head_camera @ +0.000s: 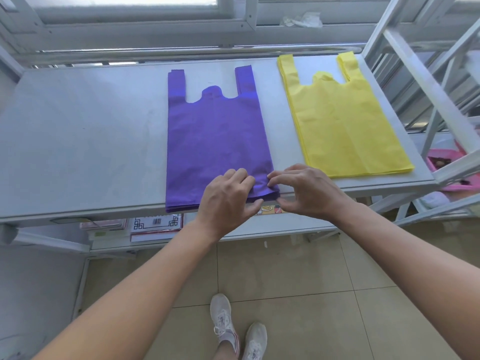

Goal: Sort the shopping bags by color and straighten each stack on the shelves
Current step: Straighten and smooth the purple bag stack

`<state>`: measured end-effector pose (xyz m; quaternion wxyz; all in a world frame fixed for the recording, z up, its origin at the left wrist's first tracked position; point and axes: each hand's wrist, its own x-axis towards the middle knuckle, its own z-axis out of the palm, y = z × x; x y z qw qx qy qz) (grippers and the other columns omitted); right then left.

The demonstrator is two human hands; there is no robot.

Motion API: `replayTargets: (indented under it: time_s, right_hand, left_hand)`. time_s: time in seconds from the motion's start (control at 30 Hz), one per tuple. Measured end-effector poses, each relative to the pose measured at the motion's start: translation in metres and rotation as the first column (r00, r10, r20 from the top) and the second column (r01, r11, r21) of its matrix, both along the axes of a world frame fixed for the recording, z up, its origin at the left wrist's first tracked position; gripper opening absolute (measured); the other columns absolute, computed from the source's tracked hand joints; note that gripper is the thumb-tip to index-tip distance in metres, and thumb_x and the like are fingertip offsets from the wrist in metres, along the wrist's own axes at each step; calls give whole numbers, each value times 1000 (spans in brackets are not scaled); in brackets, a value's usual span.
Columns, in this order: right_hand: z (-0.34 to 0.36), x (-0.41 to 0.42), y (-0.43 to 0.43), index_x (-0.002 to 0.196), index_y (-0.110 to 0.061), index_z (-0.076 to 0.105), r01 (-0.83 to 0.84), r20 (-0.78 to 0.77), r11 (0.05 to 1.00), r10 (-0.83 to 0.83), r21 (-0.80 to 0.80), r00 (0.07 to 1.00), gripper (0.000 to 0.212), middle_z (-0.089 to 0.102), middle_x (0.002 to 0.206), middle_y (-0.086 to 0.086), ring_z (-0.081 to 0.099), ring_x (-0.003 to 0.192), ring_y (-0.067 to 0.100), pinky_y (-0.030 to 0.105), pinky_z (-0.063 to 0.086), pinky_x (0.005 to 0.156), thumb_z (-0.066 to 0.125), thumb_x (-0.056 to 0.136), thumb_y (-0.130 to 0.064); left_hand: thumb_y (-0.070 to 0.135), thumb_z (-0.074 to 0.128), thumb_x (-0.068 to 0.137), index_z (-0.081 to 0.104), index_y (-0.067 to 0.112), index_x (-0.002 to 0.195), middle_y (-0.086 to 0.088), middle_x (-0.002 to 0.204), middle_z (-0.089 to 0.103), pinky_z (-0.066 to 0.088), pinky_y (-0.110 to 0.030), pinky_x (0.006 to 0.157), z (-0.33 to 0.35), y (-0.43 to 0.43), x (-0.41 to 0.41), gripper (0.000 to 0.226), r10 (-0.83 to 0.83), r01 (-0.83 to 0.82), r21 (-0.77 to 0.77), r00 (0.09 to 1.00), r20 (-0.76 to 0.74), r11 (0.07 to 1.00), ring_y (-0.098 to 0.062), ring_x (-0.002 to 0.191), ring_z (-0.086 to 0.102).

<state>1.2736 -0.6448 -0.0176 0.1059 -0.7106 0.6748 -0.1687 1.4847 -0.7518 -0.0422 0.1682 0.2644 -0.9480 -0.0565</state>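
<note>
Our forearms [135, 281] stretch to the front edge of the shelf [85, 141], where left hand [228, 201] and right hand [307, 190] both pinch the near right corner of the purple stack [215, 141]; we should tap its edges flush gently, leaving the yellow stack [342, 126] alongside undisturbed.

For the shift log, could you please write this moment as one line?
step: straightening | left hand: grips near edge of purple stack | right hand: pinches its near-right corner | yellow stack: apart, further right on shelf

Shop storeroom: white metal shelving [91, 141], stacked purple bags [215, 141] and yellow bags [345, 126], packaged stock [155, 226] below.
</note>
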Motion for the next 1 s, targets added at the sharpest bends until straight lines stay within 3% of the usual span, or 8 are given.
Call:
replayTargets:
  time_s: [0.33,0.53,0.6,0.7,0.8,0.87,0.93,1.0]
  right_hand:
    - [0,-1,1,104,-23,77,7,-3,1000,-7,-21,1000,26,76,118,-15,69,96,20,28,53,84,75,78,-19]
    - [-6,7,-1,110,-31,79,208,169,978,-205,-1,964,22,77,113,-15,71,102,13,36,56,87,71,91,-24]
    - [-6,13,0,111,-31,78,352,403,935,-343,55,849,20,78,106,-13,72,93,7,29,56,81,74,92,-26]
    - [-1,23,2,101,-22,69,521,653,839,-484,158,582,20,77,88,-3,75,76,7,19,54,64,83,88,-27]
    - [5,27,-5,108,-12,54,505,773,757,-586,415,243,23,79,85,11,77,70,24,30,51,58,65,101,-31]
    - [13,26,-14,115,-10,51,435,780,716,-624,546,48,23,79,95,14,78,73,29,30,53,57,54,106,-32]
    - [17,21,-23,113,-11,53,409,774,715,-632,567,34,25,75,99,16,75,69,25,30,56,57,65,101,-29]
    - [17,17,-26,112,-11,54,419,752,736,-638,532,165,30,74,99,17,75,68,21,27,56,58,76,93,-20]
  left_hand:
    - [53,65,94,66,22,97,8,95,61,45,-29,59,2,-10,7,30,-71,71,-19,997,-1,997,-16,82,56]
    - [22,66,98,75,20,106,7,102,66,49,-30,59,0,-11,15,12,-106,105,-13,991,-81,994,-19,86,61]
    - [14,69,96,77,19,107,6,101,68,49,-30,61,-2,-10,15,14,-77,80,18,991,-106,997,-20,88,63]
    - [13,68,97,77,22,109,11,104,69,51,-30,64,0,-7,14,18,53,-22,187,985,-165,982,-16,96,64]
    - [11,66,98,77,20,111,11,105,70,53,-32,66,1,-7,13,20,76,-27,231,976,-204,973,-16,98,65]
    - [10,67,97,77,18,112,7,104,69,53,-34,64,0,-8,15,19,17,6,118,980,-198,993,-20,92,65]
    - [14,70,98,76,17,111,3,104,68,53,-38,63,-4,-9,18,15,-61,56,-33,985,-159,998,-23,85,63]
    - [27,71,98,75,20,113,3,105,67,52,-42,67,-7,-11,23,17,-117,108,-74,985,-130,991,-23,84,61]
